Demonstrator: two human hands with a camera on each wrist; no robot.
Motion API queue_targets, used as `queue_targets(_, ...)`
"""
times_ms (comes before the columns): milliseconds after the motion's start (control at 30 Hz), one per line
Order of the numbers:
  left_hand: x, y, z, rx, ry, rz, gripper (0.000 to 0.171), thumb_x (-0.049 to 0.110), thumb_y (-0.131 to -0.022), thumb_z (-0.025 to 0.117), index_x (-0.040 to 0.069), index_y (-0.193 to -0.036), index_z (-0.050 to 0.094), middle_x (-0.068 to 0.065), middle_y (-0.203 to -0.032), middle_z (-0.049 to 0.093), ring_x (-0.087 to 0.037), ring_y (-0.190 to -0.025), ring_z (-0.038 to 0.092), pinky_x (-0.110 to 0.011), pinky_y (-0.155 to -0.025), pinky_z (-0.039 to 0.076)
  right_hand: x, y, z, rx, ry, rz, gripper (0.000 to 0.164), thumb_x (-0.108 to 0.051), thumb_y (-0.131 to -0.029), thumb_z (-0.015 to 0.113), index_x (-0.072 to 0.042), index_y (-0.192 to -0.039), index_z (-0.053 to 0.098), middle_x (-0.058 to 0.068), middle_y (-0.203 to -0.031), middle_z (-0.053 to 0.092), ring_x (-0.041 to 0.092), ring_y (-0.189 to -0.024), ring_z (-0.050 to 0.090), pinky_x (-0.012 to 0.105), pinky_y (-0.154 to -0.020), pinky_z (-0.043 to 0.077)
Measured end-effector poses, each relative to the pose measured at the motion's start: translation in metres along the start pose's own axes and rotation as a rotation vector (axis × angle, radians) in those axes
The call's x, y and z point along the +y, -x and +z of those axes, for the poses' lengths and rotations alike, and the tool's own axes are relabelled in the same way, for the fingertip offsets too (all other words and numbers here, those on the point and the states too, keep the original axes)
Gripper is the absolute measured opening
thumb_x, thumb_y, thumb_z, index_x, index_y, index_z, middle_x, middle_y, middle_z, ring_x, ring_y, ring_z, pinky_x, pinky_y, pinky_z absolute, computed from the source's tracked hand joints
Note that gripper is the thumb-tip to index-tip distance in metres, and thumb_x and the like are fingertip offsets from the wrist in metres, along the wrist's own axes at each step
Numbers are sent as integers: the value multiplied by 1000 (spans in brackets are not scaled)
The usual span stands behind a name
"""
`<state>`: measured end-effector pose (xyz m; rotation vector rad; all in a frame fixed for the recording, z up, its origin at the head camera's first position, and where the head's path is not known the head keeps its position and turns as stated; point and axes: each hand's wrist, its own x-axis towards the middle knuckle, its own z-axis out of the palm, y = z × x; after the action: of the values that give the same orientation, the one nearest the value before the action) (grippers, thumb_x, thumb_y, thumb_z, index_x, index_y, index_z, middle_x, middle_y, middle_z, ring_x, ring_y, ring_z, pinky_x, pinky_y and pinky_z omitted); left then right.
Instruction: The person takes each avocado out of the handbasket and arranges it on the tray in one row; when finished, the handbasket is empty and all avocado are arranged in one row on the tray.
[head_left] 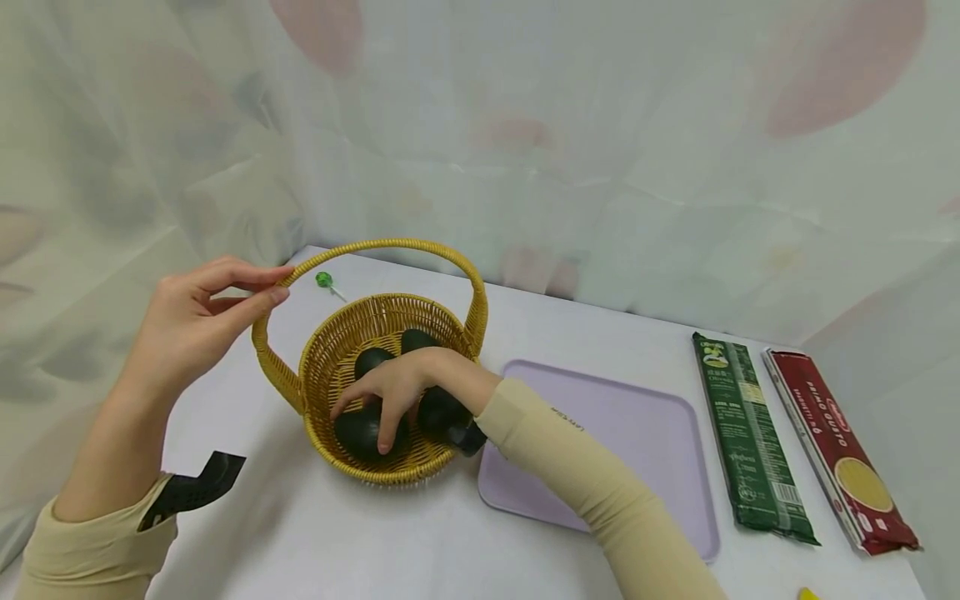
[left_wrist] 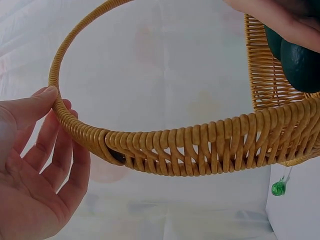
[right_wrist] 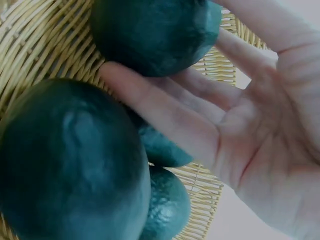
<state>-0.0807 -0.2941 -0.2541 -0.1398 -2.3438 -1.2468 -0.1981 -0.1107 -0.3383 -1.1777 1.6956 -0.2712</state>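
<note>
A yellow woven basket (head_left: 375, 478) stands on the white table with several dark green avocados inside. My left hand (head_left: 183, 321) pinches the left side of its arched handle (head_left: 397, 243) between thumb and fingers; the left wrist view shows the same grip from close by. Reaching into the basket, my right hand (head_left: 408, 379) has its thumb and fingers around an avocado (head_left: 358, 435) at the near left. That avocado (right_wrist: 155, 35) appears at the top of the right wrist view, with fingers along its underside. A larger-looking avocado (right_wrist: 75, 165) lies close beside those fingers.
Right of the basket is a lilac tray (head_left: 637, 417), partly covered by my right sleeve. Beyond it lie a green spaghetti packet (head_left: 753, 437) and a red one (head_left: 840, 450). A green lollipop (head_left: 324, 280) lies behind the basket. Something yellow (head_left: 807, 594) shows at the bottom edge.
</note>
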Motion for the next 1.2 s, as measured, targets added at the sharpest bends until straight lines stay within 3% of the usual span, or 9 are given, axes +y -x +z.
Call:
queue_targets(300,1,0,0,7,20,-14,19,1,-86,73,0,-106,74,6,-104,72,-6,-96,65,-10,-77,52,2,23,-2,16,-22,-83,81,-20,-80,83,-36,-147,40,0,-152,32,4,-134,34,28,-78,59)
queue_targets(633,0,0,0,-5,23,-4,18,2,-87,72,-2,-105,73,3,-105,72,-8,-95,65,-11,-77,53,14,54,-6,101,18,-114,78,-24,-80,82,-35,-146,42,0,-142,43,9,-123,45,24,-78,58)
queue_targets(900,-1,1,-1,-3,22,0,18,1,-87,72,1,-105,74,1,-106,72,-8,-96,65,-11,-77,53,26,79,-11,190,122,-180,80,-34,-79,83,-36,-147,41,-5,-140,44,10,-124,46,23,-100,43)
queue_targets(1200,-2,0,-1,-10,37,-8,18,1,-87,72,0,-105,74,1,-106,72,-7,-96,65,-11,-77,53,42,112,-9,239,41,-222,79,-30,-80,83,-32,-147,42,-12,-140,44,8,-125,45,28,-98,47)
